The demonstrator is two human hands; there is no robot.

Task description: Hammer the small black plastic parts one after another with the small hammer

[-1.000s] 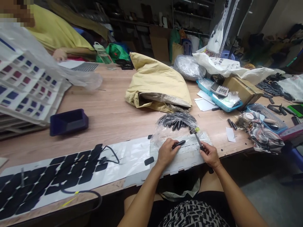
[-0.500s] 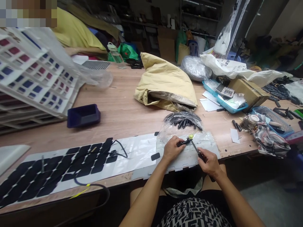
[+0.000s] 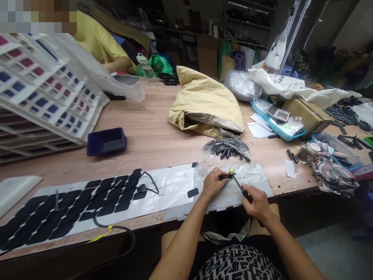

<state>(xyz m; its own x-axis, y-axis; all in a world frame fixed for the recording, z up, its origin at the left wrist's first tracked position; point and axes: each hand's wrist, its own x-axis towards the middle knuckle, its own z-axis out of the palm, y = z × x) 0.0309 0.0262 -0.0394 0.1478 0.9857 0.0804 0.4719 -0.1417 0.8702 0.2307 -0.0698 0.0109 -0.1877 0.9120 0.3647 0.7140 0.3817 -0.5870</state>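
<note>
My right hand (image 3: 257, 203) is wrapped round the black grip of a small hammer (image 3: 238, 180) with a metal shaft and a yellowish round head. The hammer head is at the tip of a small black piece (image 3: 223, 177), which my left hand (image 3: 214, 182) pinches; whether the two touch I cannot tell. Both hands are over a pale, worn board (image 3: 233, 197) at the table's front edge. Just beyond them lies a clear plastic bag of black parts (image 3: 227, 149).
Left are a dark panel sheet (image 3: 72, 204) with cables, a purple tray (image 3: 107, 141) and a tilted white crate (image 3: 58, 97). A beige sack (image 3: 206, 101) lies behind the bag. Blue trays (image 3: 287, 130), a cardboard box (image 3: 309, 114) and cloth (image 3: 335, 171) sit right. A co-worker in yellow (image 3: 101, 42) is at far left.
The hammer head has shifted slightly left and down toward the black piece. My left hand keeps its pinch. The co-worker's forearm has come into view, and the whole view has shifted slightly.
</note>
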